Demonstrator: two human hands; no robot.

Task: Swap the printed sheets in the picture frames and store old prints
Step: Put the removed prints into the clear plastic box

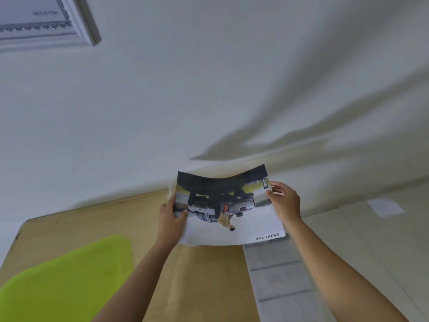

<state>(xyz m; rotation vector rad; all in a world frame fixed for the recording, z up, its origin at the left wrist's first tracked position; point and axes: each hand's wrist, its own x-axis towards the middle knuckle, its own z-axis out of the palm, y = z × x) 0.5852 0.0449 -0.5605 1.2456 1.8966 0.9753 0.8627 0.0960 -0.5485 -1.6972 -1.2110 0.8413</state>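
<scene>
A printed sheet (232, 219) showing a vehicle and the words "SMART CAB" is held upside down in the air above a wooden table (92, 224), sagging in the middle. My left hand (170, 219) pinches its left edge, thumb on the print. My right hand (284, 202) pinches its right edge near the upper corner. A white picture frame (46, 22) with a bordered certificate sheet inside hangs on the wall at the upper left, far from both hands.
A lime-green chair seat (67, 280) sits at the lower left over the table. A grey paneled strip (278, 275) runs along the table's right side. A white wall (209, 89) stands behind, and pale floor tiles (371, 228) lie to the right.
</scene>
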